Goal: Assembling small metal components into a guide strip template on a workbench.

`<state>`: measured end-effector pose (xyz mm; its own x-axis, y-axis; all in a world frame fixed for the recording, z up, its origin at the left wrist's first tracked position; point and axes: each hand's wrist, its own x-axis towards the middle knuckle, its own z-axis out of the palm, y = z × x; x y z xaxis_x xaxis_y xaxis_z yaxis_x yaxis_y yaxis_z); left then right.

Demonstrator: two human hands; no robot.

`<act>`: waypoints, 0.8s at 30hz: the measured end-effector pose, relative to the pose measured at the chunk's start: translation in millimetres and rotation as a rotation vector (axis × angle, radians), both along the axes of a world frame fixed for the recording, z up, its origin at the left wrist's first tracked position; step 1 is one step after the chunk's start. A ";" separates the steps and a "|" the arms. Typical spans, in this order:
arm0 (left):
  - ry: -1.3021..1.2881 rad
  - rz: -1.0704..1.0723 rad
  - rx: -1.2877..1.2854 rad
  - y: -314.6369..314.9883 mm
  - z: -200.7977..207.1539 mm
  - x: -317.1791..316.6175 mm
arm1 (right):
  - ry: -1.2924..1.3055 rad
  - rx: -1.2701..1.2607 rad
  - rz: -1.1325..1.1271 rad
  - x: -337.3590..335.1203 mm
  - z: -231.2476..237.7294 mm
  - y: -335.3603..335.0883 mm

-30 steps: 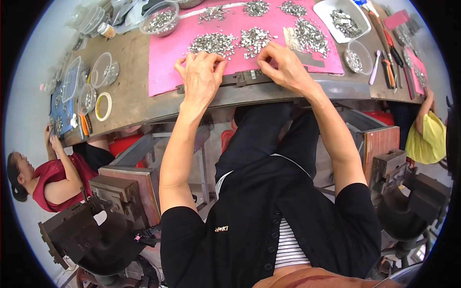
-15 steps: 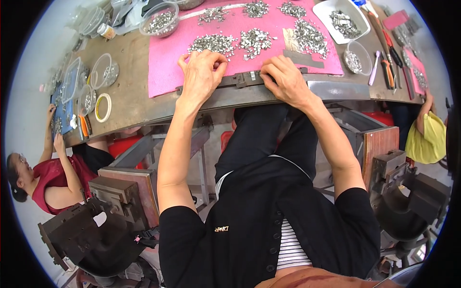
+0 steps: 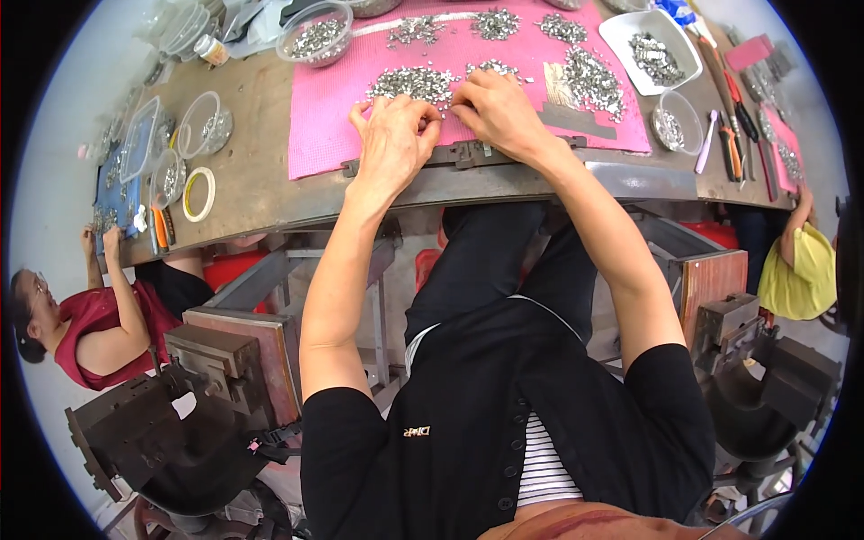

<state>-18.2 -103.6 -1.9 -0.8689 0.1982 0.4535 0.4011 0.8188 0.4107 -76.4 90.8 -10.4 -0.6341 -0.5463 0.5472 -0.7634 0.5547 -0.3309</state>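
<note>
My left hand is over the near edge of the pink mat, thumb and fingers curled together beside a pile of small silvery metal pieces. Anything in that pinch is too small to make out. Close to its right, my right hand reaches over the mat with bent fingers drawn together, partly covering a second pile of metal pieces. What those fingertips hold, if anything, is hidden. Below the hands, a dark metal bar fixture runs along the bench edge.
More metal pieces lie heaped on the pink mat, next to a flat grey strip. Around it stand a white tray, round clear tubs, a tape roll and pliers. People work at both sides.
My right hand has moved left and away from me, from the bar to the piles, nearing my left hand. My left hand stays pinched by the mat's edge. The view has shifted slightly.
</note>
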 end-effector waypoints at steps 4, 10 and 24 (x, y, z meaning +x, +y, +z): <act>0.011 0.008 -0.008 0.8 -2.6 1.5 | 0.038 0.075 -0.066 -3.9 -4.6 -8.1; 0.043 -0.042 0.084 12.9 7.4 9.4 | -0.121 -0.031 -0.015 5.8 23.1 23.8; 0.104 -0.208 0.083 66.3 -4.0 19.4 | -0.046 -0.032 0.039 54.8 12.0 73.9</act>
<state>1.2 -37.4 -5.9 -0.7614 0.3261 0.5603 0.6009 0.6794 0.4211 -21.7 164.7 1.6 -0.6378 -0.5536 0.5355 -0.7677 0.5137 -0.3831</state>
